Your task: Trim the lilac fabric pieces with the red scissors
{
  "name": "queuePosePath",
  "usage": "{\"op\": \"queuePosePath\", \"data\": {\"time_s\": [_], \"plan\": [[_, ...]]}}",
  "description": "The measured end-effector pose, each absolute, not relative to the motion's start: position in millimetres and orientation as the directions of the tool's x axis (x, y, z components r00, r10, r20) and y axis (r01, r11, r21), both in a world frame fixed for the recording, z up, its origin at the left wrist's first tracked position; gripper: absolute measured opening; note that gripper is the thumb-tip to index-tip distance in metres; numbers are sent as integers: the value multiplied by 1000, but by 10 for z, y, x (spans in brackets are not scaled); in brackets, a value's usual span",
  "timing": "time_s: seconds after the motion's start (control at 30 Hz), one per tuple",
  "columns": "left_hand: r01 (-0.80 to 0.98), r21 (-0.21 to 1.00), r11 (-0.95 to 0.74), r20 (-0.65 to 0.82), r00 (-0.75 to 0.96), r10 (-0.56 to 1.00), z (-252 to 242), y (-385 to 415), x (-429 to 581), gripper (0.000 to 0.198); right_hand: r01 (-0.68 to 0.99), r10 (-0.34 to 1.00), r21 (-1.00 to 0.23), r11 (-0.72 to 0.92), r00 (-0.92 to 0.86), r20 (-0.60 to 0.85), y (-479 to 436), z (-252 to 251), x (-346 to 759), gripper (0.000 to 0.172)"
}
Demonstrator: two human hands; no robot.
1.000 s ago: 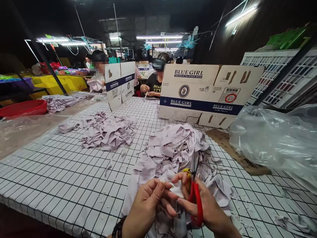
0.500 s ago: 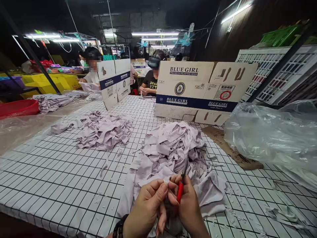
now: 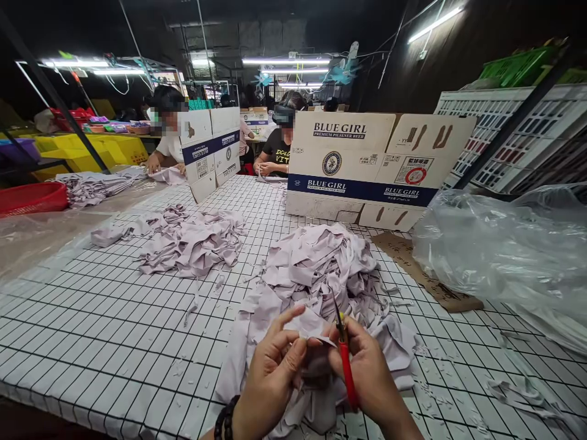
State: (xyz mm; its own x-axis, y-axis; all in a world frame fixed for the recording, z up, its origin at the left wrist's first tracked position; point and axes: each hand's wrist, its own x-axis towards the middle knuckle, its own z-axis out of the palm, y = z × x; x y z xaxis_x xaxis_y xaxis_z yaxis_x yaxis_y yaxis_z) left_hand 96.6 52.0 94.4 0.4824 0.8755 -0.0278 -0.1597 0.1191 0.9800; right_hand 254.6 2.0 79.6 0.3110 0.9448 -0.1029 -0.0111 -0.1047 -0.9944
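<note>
At the near edge of the table, my left hand [image 3: 274, 373] pinches a pale lilac fabric piece [image 3: 324, 340] between thumb and fingers. My right hand [image 3: 364, 366] is closed around small scissors [image 3: 347, 373] with red handles, their dark blades pointing up and away. Its fingertips are close to the edge of the same fabric; whether they grip it too I cannot tell. Just beyond both hands rises a large heap of pale lilac fabric pieces [image 3: 316, 256], some of it hanging down under my hands.
A smaller fabric pile [image 3: 197, 241] lies to the left on the grid-patterned tablecloth [image 3: 114, 324]. Cardboard panels [image 3: 358, 165] stand upright at the back. Clear plastic sheeting [image 3: 486, 244] and brown paper [image 3: 426, 275] lie on the right. Two co-workers [image 3: 277, 146] sit beyond the panels.
My hands have moved slightly apart, the right one shifting right with the scissors. More of the fabric edge now shows between them. The left index finger has lifted.
</note>
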Motion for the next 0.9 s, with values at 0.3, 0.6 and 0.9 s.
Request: {"op": "queuePosePath", "data": {"time_s": [0.3,0.6,0.9], "plan": [[-217,967,134,17,579,815,824,524,1017,39,228,949,-945,-233,266,-170,-349,1020,2716,36],[-20,858,-513,433,565,702,808,544,952,21,731,951,-618,-289,294,-98,-409,1351,2536,25],[2,824,-566,455,593,664,758,538,907,16,818,969,-521,-242,226,-97,-387,1301,2553,30]]}}
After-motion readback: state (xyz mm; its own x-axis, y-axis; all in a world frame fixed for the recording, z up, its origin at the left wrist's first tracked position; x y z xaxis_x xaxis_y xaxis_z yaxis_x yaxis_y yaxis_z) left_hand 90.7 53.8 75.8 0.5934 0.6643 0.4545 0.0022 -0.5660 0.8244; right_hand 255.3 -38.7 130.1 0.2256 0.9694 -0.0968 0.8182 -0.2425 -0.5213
